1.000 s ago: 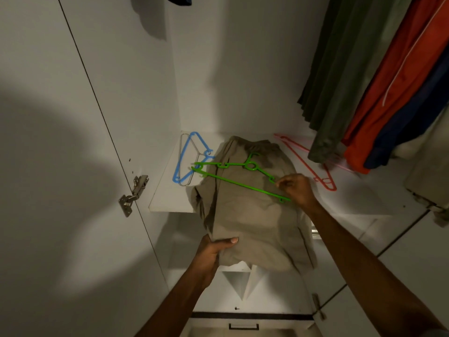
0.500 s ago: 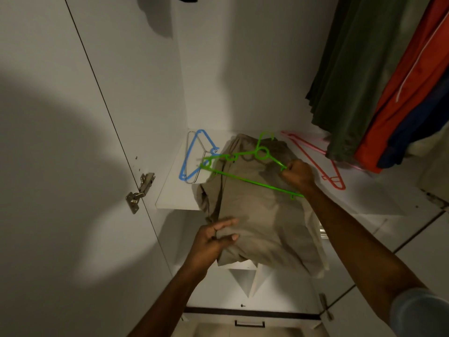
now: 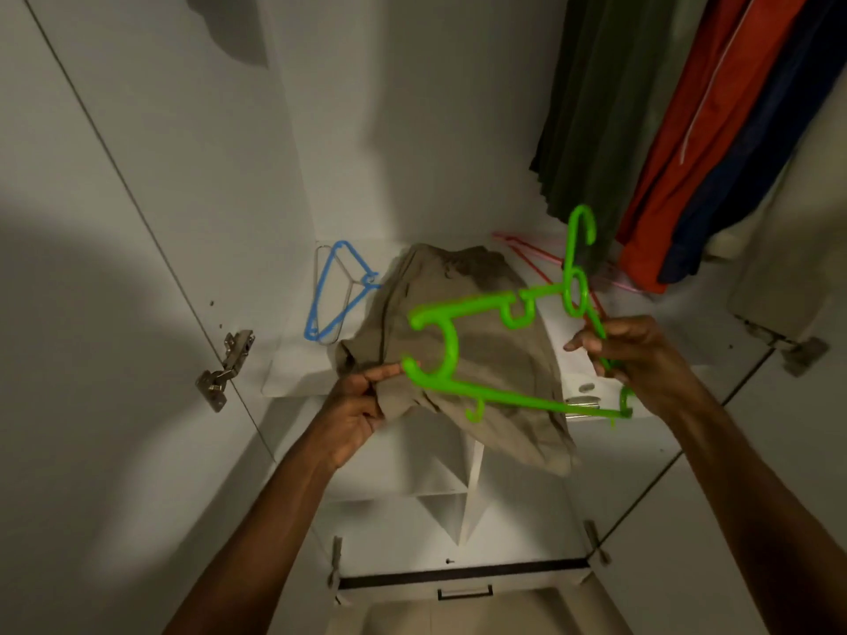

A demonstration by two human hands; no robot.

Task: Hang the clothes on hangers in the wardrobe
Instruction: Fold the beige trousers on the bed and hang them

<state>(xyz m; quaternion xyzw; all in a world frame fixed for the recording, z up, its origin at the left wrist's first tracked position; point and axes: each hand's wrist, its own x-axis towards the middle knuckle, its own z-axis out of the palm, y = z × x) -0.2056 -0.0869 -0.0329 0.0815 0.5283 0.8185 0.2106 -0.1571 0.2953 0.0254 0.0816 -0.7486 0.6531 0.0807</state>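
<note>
Open room at the wardrobe's left and middle, crowded at right.

The white shelf [image 3: 293, 382] carries a blue hanger [image 3: 337, 291] at 10 o'clock of the tan garment [image 3: 481, 355], and a red hanger [image 3: 527, 254] at 1 o'clock of it, partly hidden. The green hanger [image 3: 495, 355], held up over the garment by the right hand [image 3: 641, 359], bars the way down from above; the left hand [image 3: 357, 405] grips the cloth's 8 o'clock corner. Hanging clothes [image 3: 687, 130] fill the space from 12 to 3 o'clock. The back wall [image 3: 412, 130] region at 11 to 12 o'clock stands open. The door hinge [image 3: 224, 368] juts out at 9 o'clock.
</note>
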